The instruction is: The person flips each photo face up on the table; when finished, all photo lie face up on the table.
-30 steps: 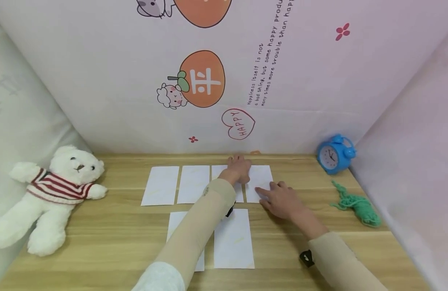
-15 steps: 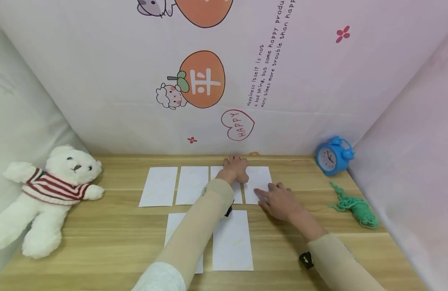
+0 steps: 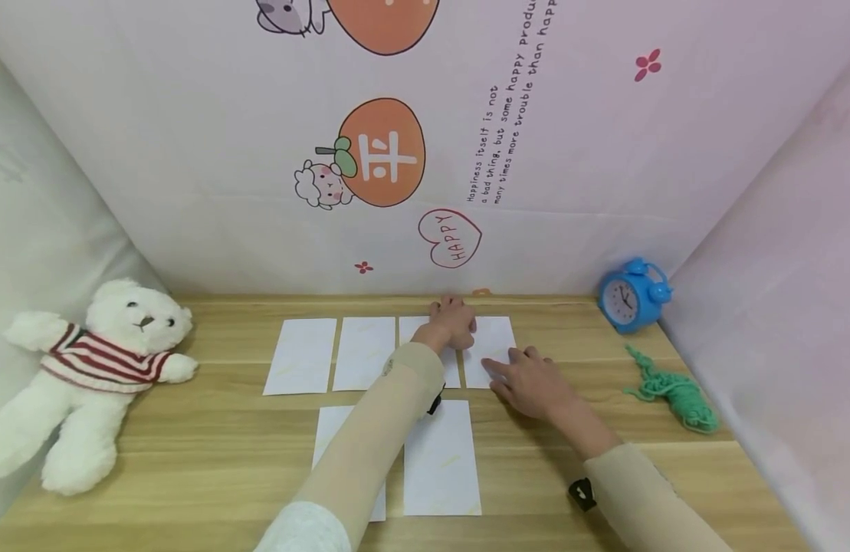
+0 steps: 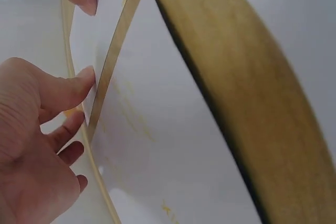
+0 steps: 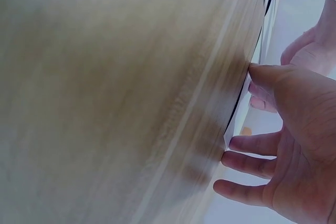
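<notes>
My left hand (image 3: 454,323) reaches to the back of the table and lies across neighbouring edges of two white paper sheets. In the left wrist view its thumb touches the right-hand sheet (image 3: 495,337) close to the gap beside the other sheet (image 4: 157,103). My right hand (image 3: 535,382) rests at that right-hand sheet's lower right corner, index finger extended onto the paper. The right wrist view shows the right hand's fingers (image 5: 252,163) spread along the sheet's edge. Faint yellow marks show on the papers. Neither hand grips anything.
More white sheets (image 3: 300,356) continue the back row leftward. Two others, one (image 3: 441,460) fully visible, lie nearer on the wooden table (image 3: 190,460), partly under the left forearm. A white teddy bear (image 3: 107,360) sits left; a blue alarm clock (image 3: 631,297) and green yarn (image 3: 683,399) are right.
My left hand has shifted slightly to the right over the edges of the two sheets, its fingers drawn closer together. The right hand stays where it was, and the sheets look unmoved.
</notes>
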{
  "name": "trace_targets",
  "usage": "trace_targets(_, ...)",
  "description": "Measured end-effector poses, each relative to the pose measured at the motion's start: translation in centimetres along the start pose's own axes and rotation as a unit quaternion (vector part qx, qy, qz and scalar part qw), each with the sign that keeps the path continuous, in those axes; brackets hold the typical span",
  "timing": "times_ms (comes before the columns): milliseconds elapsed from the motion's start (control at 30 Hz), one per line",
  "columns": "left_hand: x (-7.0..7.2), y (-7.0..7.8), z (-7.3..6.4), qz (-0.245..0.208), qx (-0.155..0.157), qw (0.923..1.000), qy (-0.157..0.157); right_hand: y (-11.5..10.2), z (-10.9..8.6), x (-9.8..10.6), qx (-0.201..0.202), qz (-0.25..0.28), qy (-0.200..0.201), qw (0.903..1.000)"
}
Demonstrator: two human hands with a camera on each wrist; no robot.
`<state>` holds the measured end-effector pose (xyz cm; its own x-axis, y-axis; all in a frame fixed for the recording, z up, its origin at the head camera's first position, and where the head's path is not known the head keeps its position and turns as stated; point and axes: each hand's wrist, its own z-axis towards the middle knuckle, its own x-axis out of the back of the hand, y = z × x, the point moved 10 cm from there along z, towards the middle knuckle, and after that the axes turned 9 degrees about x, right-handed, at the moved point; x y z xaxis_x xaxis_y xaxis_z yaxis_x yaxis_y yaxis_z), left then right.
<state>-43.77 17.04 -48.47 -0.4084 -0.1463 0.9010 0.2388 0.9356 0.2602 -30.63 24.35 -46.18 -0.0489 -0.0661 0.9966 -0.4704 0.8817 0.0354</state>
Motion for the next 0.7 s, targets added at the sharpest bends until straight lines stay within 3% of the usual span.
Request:
trace_targets(267,0.7,0.4,-0.8,0.014,-0.008,0.9998,0.012,-0.1,-0.1,0.1,0.001,0.004,-0.004,1.0)
trace_targets(500,0.5,-0.1,0.0,0.006,0.014,0.9998,-0.011,-0.3,0.1,0.6,0.003,0.004,0.009,0.9999)
trace_targets(700,1.3,-0.1,-0.3,-0.009,0.008,0.9999,0.008,-0.2,0.1,0.7,0.0,0.005,0.005,1.0)
